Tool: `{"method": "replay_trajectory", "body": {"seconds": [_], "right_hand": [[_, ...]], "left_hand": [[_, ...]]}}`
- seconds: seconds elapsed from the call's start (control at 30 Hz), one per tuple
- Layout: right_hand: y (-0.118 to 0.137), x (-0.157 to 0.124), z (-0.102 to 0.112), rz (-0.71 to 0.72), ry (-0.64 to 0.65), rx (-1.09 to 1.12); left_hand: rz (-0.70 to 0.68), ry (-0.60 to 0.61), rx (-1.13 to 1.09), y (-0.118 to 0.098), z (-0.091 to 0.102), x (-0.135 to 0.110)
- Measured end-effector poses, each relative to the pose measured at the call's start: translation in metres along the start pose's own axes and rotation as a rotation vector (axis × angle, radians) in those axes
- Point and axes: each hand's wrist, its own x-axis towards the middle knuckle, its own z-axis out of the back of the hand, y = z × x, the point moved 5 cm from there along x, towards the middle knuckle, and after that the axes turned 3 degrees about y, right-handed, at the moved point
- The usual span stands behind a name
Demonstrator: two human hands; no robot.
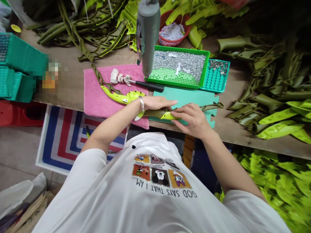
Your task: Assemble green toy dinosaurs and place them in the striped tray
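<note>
Olive-and-lime plastic leaf (155,113) lies over teal foam mat (184,98) at table (65,87) edge; my left grip (155,103) rests flat and open on it, my right grip (190,119) closes on its lime tip (167,115).

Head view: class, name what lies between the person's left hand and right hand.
In the head view, a green plastic leaf lies between the left hand and the right hand, and both hands touch it.

On the tabletop (70,48) a towel (97,97) lies at left and a foam mat (184,97) at right of it, with a plastic leaf (155,114) across both; behind them is a tray of metal studs (181,48), and more leaves (267,74) are piled further right
</note>
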Motion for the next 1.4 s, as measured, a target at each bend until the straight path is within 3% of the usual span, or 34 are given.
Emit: {"method": "replay_trajectory", "body": {"seconds": [0.17,0.27,0.3,0.37,0.43,0.47,0.53,0.63,0.83,1.0,1.1,1.17,1.27,1.33,1.4], "right_hand": [[0.002,-0.001,-0.004,-0.058,-0.006,-0.004],[0.001,-0.009,0.000,-0.197,-0.085,0.007],[-0.002,-0.015,0.005,-0.289,-0.179,0.025],[-0.011,-0.034,0.016,-0.541,-0.493,0.126],[-0.022,-0.060,0.016,-0.811,-0.835,0.350],[-0.026,-0.069,0.009,-0.930,-0.938,0.510],[-0.032,-0.074,-0.012,-1.107,-0.947,0.879],[-0.029,-0.063,-0.036,-1.205,-0.775,1.269],[-0.031,-0.055,-0.038,-1.171,-0.852,1.324],[-0.037,-0.058,-0.045,-1.136,-0.836,1.270],[-0.037,-0.061,-0.050,-1.172,-0.779,1.214],[-0.031,-0.065,-0.043,-1.168,-0.812,1.001],[-0.005,-0.055,-0.014,-0.912,-0.824,0.381],[0.018,-0.030,-0.007,-0.611,-0.618,0.075],[0.032,-0.004,-0.011,-0.364,-0.392,-0.050]], "left_hand": [[-0.076,0.075,-0.051,0.005,-0.004,0.003],[-0.128,0.082,-0.070,0.008,-0.005,0.004],[-0.135,0.069,-0.064,0.009,-0.005,0.004],[-0.142,0.039,-0.047,0.010,-0.004,0.004],[-0.138,0.022,-0.033,0.010,-0.002,0.003],[-0.134,0.017,-0.033,0.010,-0.002,0.003],[-0.123,0.014,-0.034,0.010,-0.002,0.004],[-0.118,-0.002,-0.031,0.010,-0.002,0.005],[-0.086,-0.077,0.055,0.009,0.000,0.007],[-0.083,-0.111,0.328,-0.001,-0.004,-0.003],[-0.104,-0.267,0.610,-0.007,-0.014,-0.020],[-0.067,-0.404,0.797,-0.009,-0.022,-0.033],[-0.017,-0.514,0.977,-0.015,-0.032,-0.048],[-0.028,-0.562,1.036,-0.024,-0.033,-0.054],[-0.046,-0.605,1.061,-0.035,-0.031,-0.059]]}}
